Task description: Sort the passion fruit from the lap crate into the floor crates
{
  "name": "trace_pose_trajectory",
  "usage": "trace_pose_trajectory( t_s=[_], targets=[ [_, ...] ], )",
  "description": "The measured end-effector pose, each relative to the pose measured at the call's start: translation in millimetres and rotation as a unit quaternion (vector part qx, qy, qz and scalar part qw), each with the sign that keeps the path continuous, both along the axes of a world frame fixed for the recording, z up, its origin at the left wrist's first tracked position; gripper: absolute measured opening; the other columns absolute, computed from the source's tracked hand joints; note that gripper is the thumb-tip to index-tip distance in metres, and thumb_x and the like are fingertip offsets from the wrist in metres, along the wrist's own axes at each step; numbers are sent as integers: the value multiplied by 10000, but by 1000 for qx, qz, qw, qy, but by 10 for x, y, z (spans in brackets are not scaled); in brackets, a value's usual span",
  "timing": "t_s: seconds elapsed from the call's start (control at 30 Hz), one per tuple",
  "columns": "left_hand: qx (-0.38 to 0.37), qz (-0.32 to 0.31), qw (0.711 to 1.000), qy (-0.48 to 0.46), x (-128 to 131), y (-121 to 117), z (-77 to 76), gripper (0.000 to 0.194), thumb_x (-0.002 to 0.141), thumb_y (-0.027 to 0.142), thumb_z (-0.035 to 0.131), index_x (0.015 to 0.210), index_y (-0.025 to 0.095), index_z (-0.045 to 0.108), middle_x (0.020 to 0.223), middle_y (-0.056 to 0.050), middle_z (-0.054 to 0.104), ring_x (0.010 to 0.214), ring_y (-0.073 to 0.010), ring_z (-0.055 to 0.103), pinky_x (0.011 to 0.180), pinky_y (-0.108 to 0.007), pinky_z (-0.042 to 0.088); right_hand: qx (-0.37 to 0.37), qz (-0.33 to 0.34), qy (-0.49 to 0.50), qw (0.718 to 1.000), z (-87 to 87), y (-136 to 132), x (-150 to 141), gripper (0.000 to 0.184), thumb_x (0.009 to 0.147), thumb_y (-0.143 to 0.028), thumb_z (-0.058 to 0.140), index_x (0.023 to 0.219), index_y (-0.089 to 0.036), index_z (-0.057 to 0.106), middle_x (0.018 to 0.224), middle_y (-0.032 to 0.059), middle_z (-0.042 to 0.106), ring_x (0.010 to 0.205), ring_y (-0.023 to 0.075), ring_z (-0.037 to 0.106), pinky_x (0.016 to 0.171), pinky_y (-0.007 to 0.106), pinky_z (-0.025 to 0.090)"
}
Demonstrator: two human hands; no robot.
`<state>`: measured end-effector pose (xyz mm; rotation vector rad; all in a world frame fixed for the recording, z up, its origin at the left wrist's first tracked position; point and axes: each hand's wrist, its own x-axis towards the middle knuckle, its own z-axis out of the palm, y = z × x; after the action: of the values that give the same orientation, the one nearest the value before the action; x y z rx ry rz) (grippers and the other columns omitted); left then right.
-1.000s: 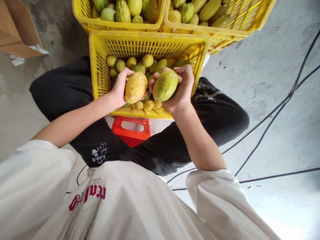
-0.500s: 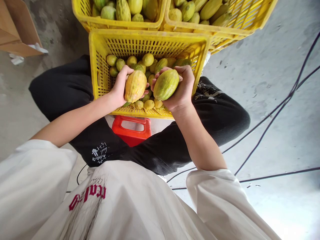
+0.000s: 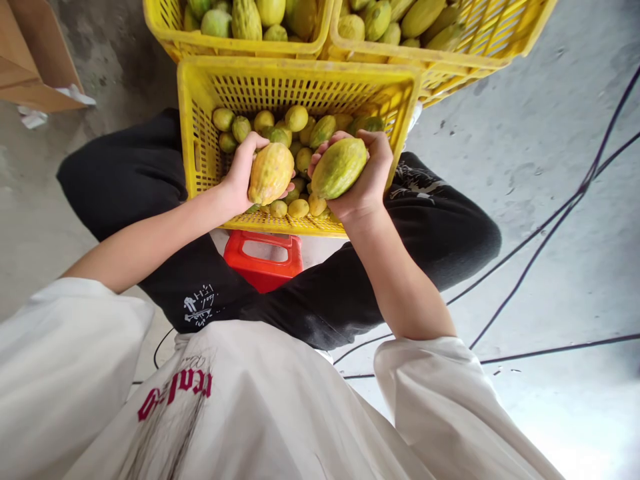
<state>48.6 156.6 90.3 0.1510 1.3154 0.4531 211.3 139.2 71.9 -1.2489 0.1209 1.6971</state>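
Left hand [image 3: 241, 175] clamped on ribbed yellow-orange fruit [image 3: 271, 173]; right hand [image 3: 371, 179] around green-yellow oval fruit [image 3: 339, 169]. Cupping beneath apparently steadies both, upper sides exposed.

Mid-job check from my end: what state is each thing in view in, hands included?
Left hand: closed around the yellow fruit.
Yellow fruit: held above the near crate.
Right hand: cradling the green fruit.
Green fruit: held, tilted, apart from the yellow one.
Near crate: open-topped, partly filled with fruit.
Two far crates: holding fruit, cut off by the frame.
Cardboard box: open.
Black cables: crossing on the floor.
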Motion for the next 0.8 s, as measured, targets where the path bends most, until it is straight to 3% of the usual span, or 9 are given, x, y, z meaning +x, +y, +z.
trace_pose_trajectory(
  t_s=[0.07, 0.13, 0.27, 0.37, 0.5, 0.6, 0.73, 0.8],
  targets=[
    [-6, 5, 1000, 10, 10, -3, -2, 576, 1150, 449, 214, 946, 156, 666, 767, -64, 655, 733, -188, 736, 585, -215, 574, 6, -1, 4, 1000, -9, -5, -11, 150, 854, -466, 585, 778, -344, 542, 657, -28, 631, 916, 264, 682, 869, 410, 551],
    [-17, 28, 999, 14, 18, -4, -10, 530, 1133, 452, 271, 986, 155, 685, 797, -53, 642, 926, -218, 790, 688, -229, 599, 6, -4, 7, 1000, -23, -11, -19, 189, 873, -486, 609, 774, -345, 534, 659, -25, 634, 922, 271, 679, 835, 408, 558],
    [-33, 61, 998, 7, 18, -7, -28, 388, 1076, 435, 427, 1082, 174, 713, 855, -68, 666, 1191, -315, 774, 849, -342, 657, -6, -12, 12, 1000, -17, -18, -23, 188, 907, -463, 560, 770, -334, 550, 662, -13, 641, 847, 257, 646, 807, 400, 536],
    [-40, 54, 998, 0, 8, -12, -36, 336, 1048, 444, 484, 1100, 205, 714, 840, -68, 672, 1145, -312, 785, 826, -348, 669, 6, 4, 9, 1000, -20, -26, -8, 329, 890, -607, 680, 757, -332, 560, 678, -17, 655, 861, 248, 634, 853, 402, 537],
    [-10, 14, 1000, 5, -2, -25, -37, 394, 1073, 453, 399, 1037, 187, 688, 793, -61, 656, 1003, -255, 791, 718, -278, 635, 40, 21, -11, 999, -117, -34, 19, 418, 653, -666, 846, 717, -372, 556, 685, -5, 667, 1004, 311, 652, 886, 454, 540],
    [-5, 9, 1000, 10, -5, -21, -42, 388, 1059, 454, 421, 1029, 173, 687, 797, -70, 668, 992, -258, 790, 747, -289, 641, 51, 30, -25, 998, -206, -27, 21, 432, 539, -655, 855, 701, -399, 547, 673, 5, 664, 1074, 355, 644, 875, 483, 520],
    [-24, 26, 999, 6, -8, -6, -60, 425, 1064, 406, 358, 1123, 169, 706, 812, -51, 646, 1036, -296, 814, 797, -357, 647, 53, 42, -39, 997, -239, -21, 12, 423, 542, -700, 815, 702, -413, 548, 657, 18, 642, 1152, 384, 645, 867, 497, 502],
    [-27, 29, 999, 0, -8, -9, -61, 404, 1062, 416, 382, 1132, 181, 703, 798, -46, 653, 950, -272, 813, 748, -329, 637, 52, 48, -44, 996, -232, -25, 17, 410, 557, -696, 805, 707, -408, 556, 668, 21, 647, 1167, 384, 650, 865, 497, 506]
  ],
)
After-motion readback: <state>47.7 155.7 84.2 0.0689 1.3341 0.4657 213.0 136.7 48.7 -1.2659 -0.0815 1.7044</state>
